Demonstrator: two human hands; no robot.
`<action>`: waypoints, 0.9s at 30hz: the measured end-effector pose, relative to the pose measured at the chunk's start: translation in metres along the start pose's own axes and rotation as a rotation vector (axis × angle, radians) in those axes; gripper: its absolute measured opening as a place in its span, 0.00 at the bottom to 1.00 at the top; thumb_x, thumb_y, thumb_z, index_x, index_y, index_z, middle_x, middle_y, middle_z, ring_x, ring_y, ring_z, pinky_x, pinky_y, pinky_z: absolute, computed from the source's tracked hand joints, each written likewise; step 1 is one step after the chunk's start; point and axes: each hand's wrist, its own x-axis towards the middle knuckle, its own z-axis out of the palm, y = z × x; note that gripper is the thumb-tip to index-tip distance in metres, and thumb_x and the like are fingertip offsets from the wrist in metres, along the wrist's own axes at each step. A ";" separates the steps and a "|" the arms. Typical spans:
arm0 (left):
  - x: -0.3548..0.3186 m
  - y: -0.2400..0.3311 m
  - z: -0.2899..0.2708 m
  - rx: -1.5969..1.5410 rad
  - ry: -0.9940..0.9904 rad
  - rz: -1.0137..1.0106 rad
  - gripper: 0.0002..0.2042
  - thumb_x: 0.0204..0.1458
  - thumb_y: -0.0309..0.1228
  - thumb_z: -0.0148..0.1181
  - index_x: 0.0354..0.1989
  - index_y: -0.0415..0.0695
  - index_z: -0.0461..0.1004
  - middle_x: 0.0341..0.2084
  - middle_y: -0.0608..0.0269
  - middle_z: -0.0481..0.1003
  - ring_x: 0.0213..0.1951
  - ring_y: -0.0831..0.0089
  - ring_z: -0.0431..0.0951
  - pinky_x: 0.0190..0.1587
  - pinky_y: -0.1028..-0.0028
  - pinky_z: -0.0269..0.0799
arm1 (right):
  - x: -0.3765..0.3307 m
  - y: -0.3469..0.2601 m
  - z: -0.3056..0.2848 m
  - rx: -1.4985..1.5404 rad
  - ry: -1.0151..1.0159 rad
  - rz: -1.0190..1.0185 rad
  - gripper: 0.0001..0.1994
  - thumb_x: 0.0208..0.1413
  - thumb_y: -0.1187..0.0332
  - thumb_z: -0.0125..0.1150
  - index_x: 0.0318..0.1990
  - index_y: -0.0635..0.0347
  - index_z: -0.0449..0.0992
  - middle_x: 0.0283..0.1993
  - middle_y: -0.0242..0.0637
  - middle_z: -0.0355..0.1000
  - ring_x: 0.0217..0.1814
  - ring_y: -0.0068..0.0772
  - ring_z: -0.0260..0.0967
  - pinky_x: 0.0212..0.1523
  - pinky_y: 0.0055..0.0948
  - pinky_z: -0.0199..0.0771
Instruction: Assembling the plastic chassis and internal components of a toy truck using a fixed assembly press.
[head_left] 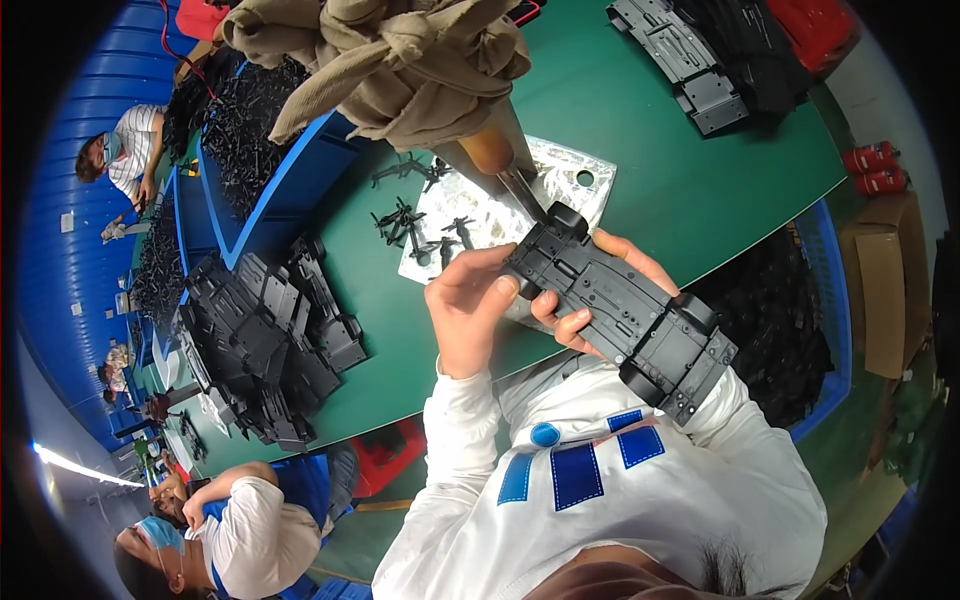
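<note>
A black toy car chassis (600,290) with wheels at both ends is held tilted over the table's near edge. My right hand (632,262) is closed round its middle, with fingers showing on both long sides. At the far end, my left hand (468,305) pinches the chassis's corner beside a wheel; whether a small part is also between its fingers is hidden. Right by that end is the metal tip of a cloth-wrapped machine (410,70) with an amber section. Beneath it lies a shiny silver plate (575,160).
Small black parts (402,222) lie left of the plate on the green table (690,190). Black chassis pieces (265,340) are piled at left, beside blue bins (285,165) of small parts. More chassis (690,75) lie far right. A blue crate (840,330) stands at right. Co-workers sit at left.
</note>
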 end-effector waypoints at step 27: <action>0.000 0.000 0.001 -0.017 -0.004 0.006 0.15 0.53 0.21 0.64 0.49 0.30 0.77 0.40 0.56 0.80 0.42 0.74 0.78 0.50 0.73 0.72 | -0.002 0.001 0.004 0.018 0.021 0.003 0.28 0.67 0.50 0.49 0.64 0.61 0.65 0.54 0.48 0.65 0.50 0.39 0.60 0.38 0.31 0.68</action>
